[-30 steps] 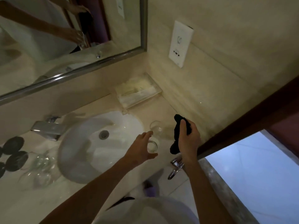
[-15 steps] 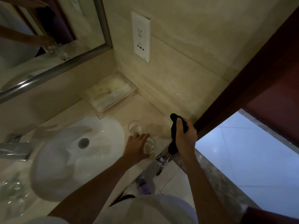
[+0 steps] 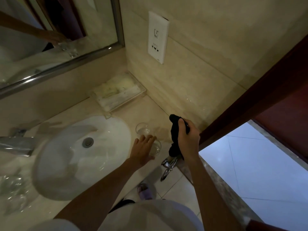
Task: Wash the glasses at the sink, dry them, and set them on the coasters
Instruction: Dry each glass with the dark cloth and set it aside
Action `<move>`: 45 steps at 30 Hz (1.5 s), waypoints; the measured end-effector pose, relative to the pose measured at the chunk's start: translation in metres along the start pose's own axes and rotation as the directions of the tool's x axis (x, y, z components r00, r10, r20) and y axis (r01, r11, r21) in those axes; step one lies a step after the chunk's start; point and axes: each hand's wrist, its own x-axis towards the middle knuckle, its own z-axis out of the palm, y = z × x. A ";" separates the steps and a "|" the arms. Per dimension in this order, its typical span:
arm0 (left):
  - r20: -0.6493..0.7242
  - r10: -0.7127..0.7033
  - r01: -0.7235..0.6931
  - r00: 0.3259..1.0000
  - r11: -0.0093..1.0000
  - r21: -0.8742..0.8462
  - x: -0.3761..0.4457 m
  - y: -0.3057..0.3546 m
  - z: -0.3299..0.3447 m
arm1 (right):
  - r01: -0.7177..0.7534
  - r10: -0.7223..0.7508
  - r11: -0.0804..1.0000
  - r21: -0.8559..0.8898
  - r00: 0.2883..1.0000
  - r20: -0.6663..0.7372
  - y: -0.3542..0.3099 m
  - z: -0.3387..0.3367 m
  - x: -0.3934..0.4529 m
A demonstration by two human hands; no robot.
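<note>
Bare forearms, pale top, lilac slipper

Both arms (image 3: 103,190) unsleeved; white top (image 3: 150,217) at six o'clock, one purple slipper (image 3: 144,191) above it.

The left hand (image 3: 141,151) is coming down onto the near glass (image 3: 155,148) on the worktop (image 3: 116,165); a second ago it was reaching with thumb and finger apart, and now its fingers are lying over the rim. The right hand (image 3: 188,139), gripping the cloth (image 3: 174,137), is drifting slightly toward the door frame (image 3: 250,100).
</note>
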 end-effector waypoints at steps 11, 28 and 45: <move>-0.135 -0.035 0.037 0.990 0.999 0.010 -0.027 -0.025 -0.037 | -0.086 0.082 0.996 0.023 0.987 0.136 -0.029 0.042 -0.011; -0.271 -0.685 0.596 0.677 0.725 -0.344 -0.233 -0.179 -0.062 | 0.535 -0.361 0.842 -0.072 0.658 0.661 -0.079 0.223 -0.141; -0.017 -0.961 0.816 0.276 0.244 -0.524 -0.332 -0.283 -0.023 | 0.606 -0.075 0.693 -0.391 0.600 0.797 -0.093 0.293 -0.204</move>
